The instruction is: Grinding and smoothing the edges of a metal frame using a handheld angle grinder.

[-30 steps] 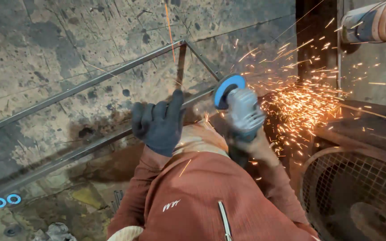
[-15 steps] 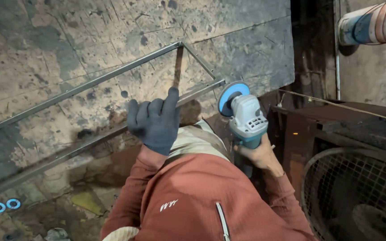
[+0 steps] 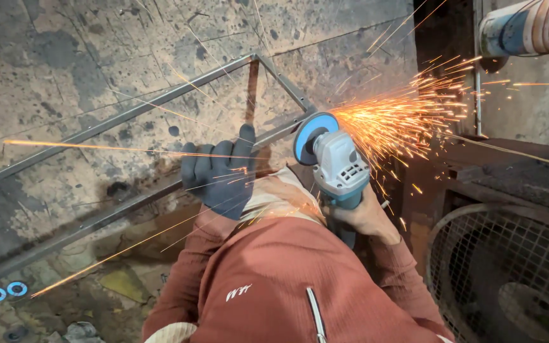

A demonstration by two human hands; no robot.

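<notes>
Sparks [image 3: 401, 117] fly toward tipped blue-white bucket [image 3: 522, 28].

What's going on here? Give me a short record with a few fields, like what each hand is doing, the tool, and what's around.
left hand: gloved left hand pressing on the metal frame
right hand: bare right hand gripping the angle grinder
tool: grey and teal body, blue disc guard, disc at the frame's corner
sparks: orange sparks flying to the right, some streaking left
surface: stained floor under the frame
nearby: wire fan guard at right, two blue discs at lower left
clothing: rust-red sleeves
</notes>
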